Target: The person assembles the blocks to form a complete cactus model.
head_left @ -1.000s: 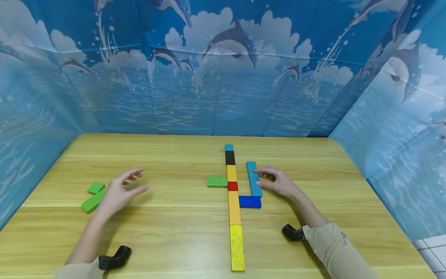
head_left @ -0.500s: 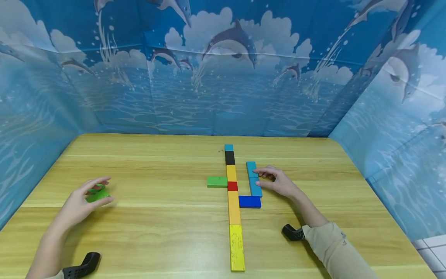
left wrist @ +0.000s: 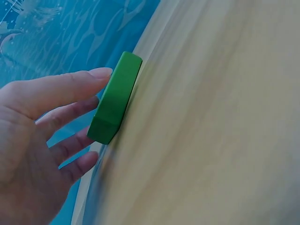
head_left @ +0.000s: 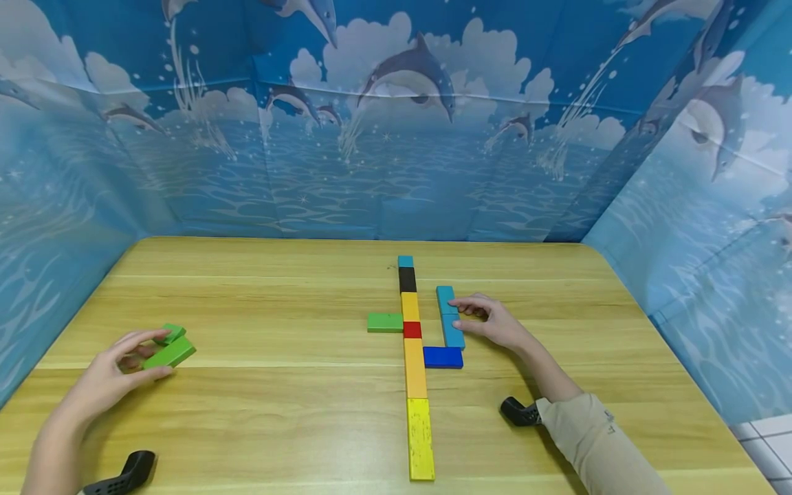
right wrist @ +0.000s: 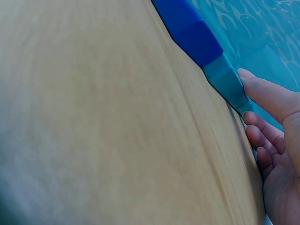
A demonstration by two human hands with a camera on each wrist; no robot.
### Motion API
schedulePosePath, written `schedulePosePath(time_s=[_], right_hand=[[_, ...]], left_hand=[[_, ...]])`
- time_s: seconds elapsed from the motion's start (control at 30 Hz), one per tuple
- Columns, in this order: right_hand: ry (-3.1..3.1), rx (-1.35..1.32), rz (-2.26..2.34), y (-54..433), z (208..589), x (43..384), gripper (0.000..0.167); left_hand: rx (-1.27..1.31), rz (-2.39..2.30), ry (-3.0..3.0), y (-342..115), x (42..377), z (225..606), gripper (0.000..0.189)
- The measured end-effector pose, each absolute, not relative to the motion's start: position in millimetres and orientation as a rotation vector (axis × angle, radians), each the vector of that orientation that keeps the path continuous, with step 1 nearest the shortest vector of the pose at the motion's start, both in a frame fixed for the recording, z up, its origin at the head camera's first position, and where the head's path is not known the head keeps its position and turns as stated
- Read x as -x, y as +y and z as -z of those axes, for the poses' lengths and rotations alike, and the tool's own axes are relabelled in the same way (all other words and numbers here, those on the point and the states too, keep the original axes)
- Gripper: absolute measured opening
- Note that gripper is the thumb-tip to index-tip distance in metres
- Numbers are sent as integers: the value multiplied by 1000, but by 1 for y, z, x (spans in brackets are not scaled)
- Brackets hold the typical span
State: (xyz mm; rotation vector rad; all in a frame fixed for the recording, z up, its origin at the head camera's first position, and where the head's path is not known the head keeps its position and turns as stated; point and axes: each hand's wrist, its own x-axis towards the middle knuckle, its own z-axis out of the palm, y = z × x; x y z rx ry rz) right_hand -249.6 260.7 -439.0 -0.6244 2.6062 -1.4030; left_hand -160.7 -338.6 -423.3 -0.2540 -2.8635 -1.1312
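Note:
My left hand (head_left: 114, 375) is over the left of the table, thumb and fingers spread about a long green block (head_left: 170, 352). Its index fingertip overlaps a small green block (head_left: 175, 333) just behind. The left wrist view has the thumb tip at the long block's side; whether it touches cannot be told. My right hand (head_left: 495, 323) rests beside two light blue blocks (head_left: 447, 300) laid end to end, with index finger and thumb at their right side. A dark blue block (head_left: 443, 357) adjoins their near end.
A column of blocks runs down mid-table: small light blue (head_left: 405, 261), black (head_left: 407, 279), orange-yellow (head_left: 410, 306), red (head_left: 412, 330), light orange (head_left: 416, 368), yellow (head_left: 421, 440). Another green block (head_left: 385, 322) joins it from the left. A dolphin-print curtain (head_left: 396, 172) borders the table (head_left: 278, 412).
My left hand has moved left and nearer me, its fingers coming around the green blocks. The right hand and the block arrangement look the same.

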Motion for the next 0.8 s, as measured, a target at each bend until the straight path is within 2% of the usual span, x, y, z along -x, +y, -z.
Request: schedulePosePath(time_s=[0.3, 0.6, 0.8], right_hand=[[2597, 596, 1400, 248, 414, 238, 39], [2627, 607, 1380, 259, 440, 252, 40], [2631, 608, 1382, 259, 440, 252, 40]], left_hand=[[325, 1216, -2864, -339, 162, 427, 61], [433, 1273, -2891, -339, 161, 426, 65], [483, 1434, -2897, -341, 162, 427, 71]])
